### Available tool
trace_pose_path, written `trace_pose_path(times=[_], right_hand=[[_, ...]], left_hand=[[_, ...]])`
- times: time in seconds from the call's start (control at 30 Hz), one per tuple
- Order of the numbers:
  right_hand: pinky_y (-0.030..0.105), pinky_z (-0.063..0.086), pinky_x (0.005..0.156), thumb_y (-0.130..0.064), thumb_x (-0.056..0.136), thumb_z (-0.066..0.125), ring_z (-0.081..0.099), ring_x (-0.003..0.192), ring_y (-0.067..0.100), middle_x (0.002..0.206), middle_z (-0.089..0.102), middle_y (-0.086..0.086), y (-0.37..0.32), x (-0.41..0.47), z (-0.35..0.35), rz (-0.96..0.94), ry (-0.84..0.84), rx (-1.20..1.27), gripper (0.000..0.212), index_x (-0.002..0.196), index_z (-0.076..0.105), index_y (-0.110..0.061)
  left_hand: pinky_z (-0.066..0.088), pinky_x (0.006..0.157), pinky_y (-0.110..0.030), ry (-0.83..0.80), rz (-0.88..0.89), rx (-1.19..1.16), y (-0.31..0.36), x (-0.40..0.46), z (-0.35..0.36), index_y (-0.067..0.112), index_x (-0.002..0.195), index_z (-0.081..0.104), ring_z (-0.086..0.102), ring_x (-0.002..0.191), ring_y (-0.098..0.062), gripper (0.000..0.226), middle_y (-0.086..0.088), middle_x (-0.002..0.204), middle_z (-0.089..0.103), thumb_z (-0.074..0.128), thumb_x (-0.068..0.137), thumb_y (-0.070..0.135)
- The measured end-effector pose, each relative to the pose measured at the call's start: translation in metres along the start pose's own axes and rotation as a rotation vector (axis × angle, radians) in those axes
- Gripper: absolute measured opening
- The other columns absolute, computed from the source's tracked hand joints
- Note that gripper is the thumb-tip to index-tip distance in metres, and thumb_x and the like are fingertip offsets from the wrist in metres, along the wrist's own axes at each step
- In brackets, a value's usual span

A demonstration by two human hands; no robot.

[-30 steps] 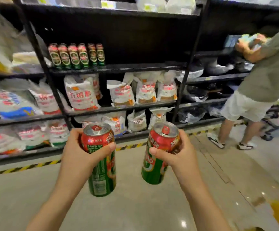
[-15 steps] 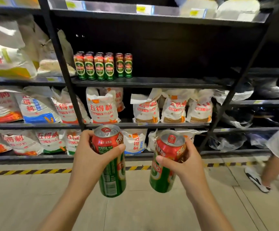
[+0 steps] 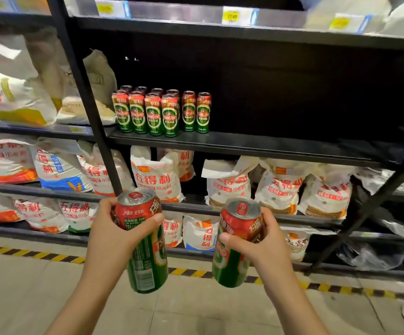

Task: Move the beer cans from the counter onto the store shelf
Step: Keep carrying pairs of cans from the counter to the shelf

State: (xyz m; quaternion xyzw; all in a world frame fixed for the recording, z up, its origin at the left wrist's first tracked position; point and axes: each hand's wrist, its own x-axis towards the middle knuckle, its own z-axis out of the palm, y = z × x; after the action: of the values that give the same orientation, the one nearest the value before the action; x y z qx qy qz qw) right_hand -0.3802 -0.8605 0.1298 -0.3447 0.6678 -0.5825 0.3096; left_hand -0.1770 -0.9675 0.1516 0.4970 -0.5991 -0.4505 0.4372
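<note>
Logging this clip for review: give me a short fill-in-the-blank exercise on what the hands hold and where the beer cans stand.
1. Each hand, the left hand and the right hand, holds one beer ____.
2. The cans on the shelf stand at its ____ end.
3. The shelf to the right of those cans is ____.
4. Below it lie white ____ with red lettering.

Missing words: can; left; bare; bags
</note>
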Motion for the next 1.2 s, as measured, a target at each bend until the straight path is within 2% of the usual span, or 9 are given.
trace_pose_path(times=[0.13, 0.27, 0.33, 0.47, 0.63, 0.77, 0.87, 1.1, 1.2], right_hand=[[0.021, 0.049, 0.07, -0.021, 0.057, 0.087, 0.061, 0.093, 0.005, 0.099, 0.065, -0.014, 0.003, 0.056, 0.011, 0.003, -0.007, -0.005, 0.058, 0.101, 0.053, -0.035], [0.02, 0.049, 0.069, -0.019, 0.057, 0.087, 0.062, 0.096, 0.007, 0.104, 0.065, -0.012, 0.005, 0.121, 0.025, 0.001, 0.003, -0.008, 0.062, 0.106, 0.053, -0.034], [0.018, 0.049, 0.07, -0.024, 0.054, 0.089, 0.062, 0.097, 0.007, 0.105, 0.064, -0.012, 0.002, 0.154, 0.032, -0.009, 0.01, -0.005, 0.065, 0.108, 0.053, -0.034], [0.016, 0.052, 0.067, -0.034, 0.048, 0.087, 0.063, 0.091, 0.002, 0.105, 0.064, -0.011, -0.005, 0.222, 0.044, -0.038, 0.053, -0.021, 0.07, 0.108, 0.053, -0.034], [0.014, 0.052, 0.067, -0.027, 0.053, 0.088, 0.064, 0.088, 0.001, 0.095, 0.066, -0.014, -0.009, 0.293, 0.057, -0.092, 0.099, -0.017, 0.061, 0.106, 0.055, -0.03], [0.017, 0.052, 0.07, -0.022, 0.057, 0.089, 0.066, 0.089, 0.005, 0.096, 0.068, -0.01, -0.013, 0.334, 0.062, -0.117, 0.113, -0.016, 0.06, 0.106, 0.056, -0.028], [0.02, 0.053, 0.072, -0.033, 0.053, 0.085, 0.066, 0.092, 0.006, 0.099, 0.067, -0.011, -0.017, 0.362, 0.065, -0.138, 0.108, -0.034, 0.063, 0.109, 0.055, -0.029], [0.022, 0.054, 0.078, -0.021, 0.062, 0.085, 0.064, 0.097, 0.003, 0.106, 0.065, -0.011, -0.022, 0.426, 0.073, -0.162, 0.077, -0.015, 0.061, 0.112, 0.052, -0.032], [0.022, 0.054, 0.079, -0.016, 0.064, 0.085, 0.064, 0.098, 0.005, 0.108, 0.065, -0.009, -0.02, 0.451, 0.076, -0.165, 0.051, -0.015, 0.06, 0.113, 0.052, -0.03]], left_hand=[[0.047, 0.068, -0.035, 0.023, 0.011, 0.019, -0.008, 0.06, 0.019, 0.02, 0.107, 0.049, 0.059, 0.088, -0.011, 0.059, 0.006, 0.096, 0.061, 0.081, 0.058, 0.031], [0.047, 0.067, -0.03, -0.003, 0.031, 0.009, -0.013, 0.129, 0.042, 0.021, 0.105, 0.05, 0.06, 0.085, -0.01, 0.076, 0.007, 0.094, 0.062, 0.089, 0.043, 0.042], [0.046, 0.065, -0.028, -0.023, 0.04, 0.0, -0.013, 0.167, 0.055, 0.025, 0.099, 0.051, 0.061, 0.084, -0.01, 0.065, 0.006, 0.092, 0.062, 0.086, 0.047, 0.043], [0.043, 0.062, -0.023, -0.077, 0.084, -0.005, -0.01, 0.243, 0.085, 0.03, 0.089, 0.047, 0.059, 0.08, -0.006, 0.048, 0.006, 0.091, 0.06, 0.086, 0.061, 0.026], [0.043, 0.064, -0.018, -0.147, 0.126, -0.016, -0.005, 0.32, 0.117, 0.017, 0.105, 0.049, 0.058, 0.084, -0.002, 0.056, 0.008, 0.097, 0.059, 0.084, 0.062, 0.021], [0.049, 0.075, -0.026, -0.198, 0.136, -0.033, -0.002, 0.363, 0.143, 0.023, 0.107, 0.05, 0.06, 0.09, -0.006, 0.06, 0.008, 0.102, 0.06, 0.085, 0.059, 0.027], [0.05, 0.076, -0.024, -0.227, 0.143, -0.065, 0.001, 0.388, 0.161, 0.029, 0.103, 0.05, 0.061, 0.089, -0.003, 0.057, 0.011, 0.101, 0.061, 0.086, 0.059, 0.025], [0.046, 0.069, -0.004, -0.26, 0.178, -0.086, 0.005, 0.425, 0.193, 0.031, 0.112, 0.052, 0.059, 0.09, 0.009, 0.06, 0.016, 0.103, 0.063, 0.085, 0.062, 0.025], [0.046, 0.07, -0.004, -0.263, 0.175, -0.088, 0.005, 0.436, 0.202, 0.032, 0.113, 0.052, 0.06, 0.089, 0.009, 0.06, 0.016, 0.104, 0.063, 0.085, 0.063, 0.026]])
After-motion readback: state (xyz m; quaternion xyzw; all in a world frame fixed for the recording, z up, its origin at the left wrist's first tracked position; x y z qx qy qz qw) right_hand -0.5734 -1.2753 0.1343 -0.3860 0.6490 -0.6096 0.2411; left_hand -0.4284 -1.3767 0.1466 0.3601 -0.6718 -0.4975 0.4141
